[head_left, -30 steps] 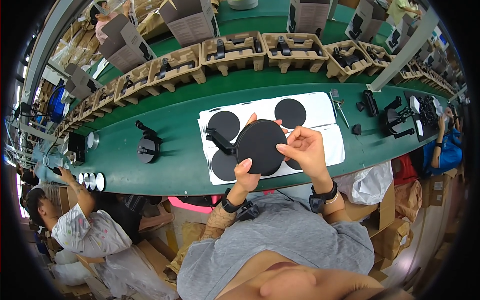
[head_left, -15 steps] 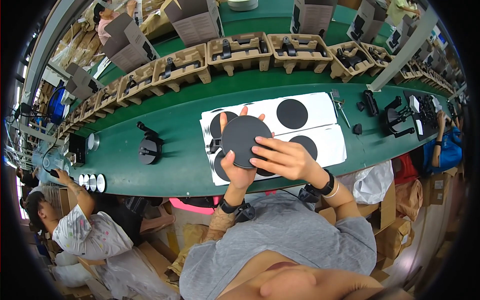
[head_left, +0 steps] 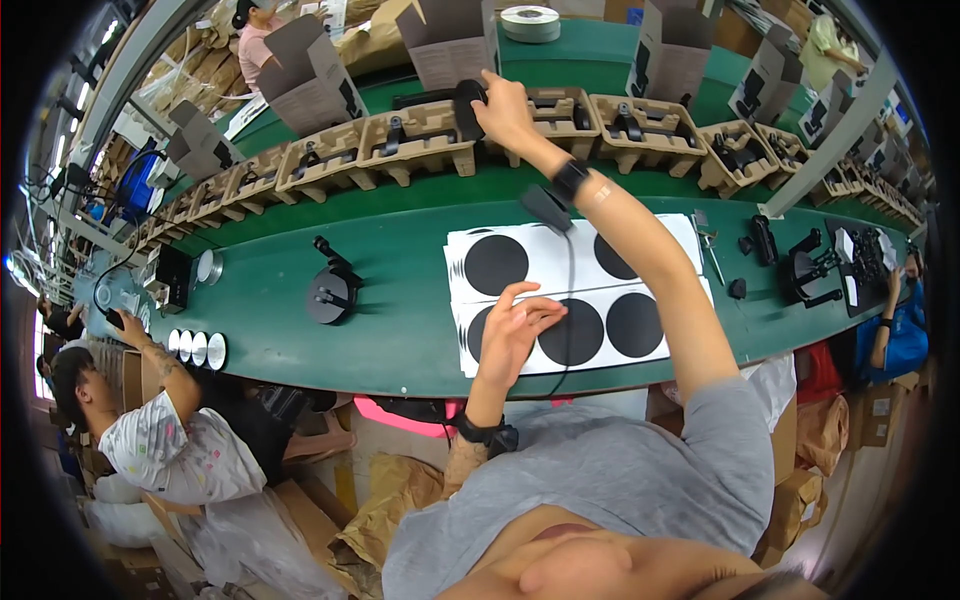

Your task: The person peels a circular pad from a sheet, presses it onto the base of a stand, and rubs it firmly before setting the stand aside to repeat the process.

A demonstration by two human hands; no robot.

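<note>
R hand (head_left: 507, 110) pinching 1 black disc part (head_left: 466, 113) by edge at tray row (head_left: 428, 153), prob. keeping its bar (head_left: 420, 99) free; L hand (head_left: 508, 338) empty, fingers loosely spread above white sheets (head_left: 548, 255) w/ black circles (head_left: 587, 340)

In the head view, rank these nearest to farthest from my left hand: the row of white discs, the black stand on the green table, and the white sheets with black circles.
1. White sheets: directly beneath the left hand as seen from above.
2. Black stand: off to its left.
3. White discs: farther left, past the stand.
</note>
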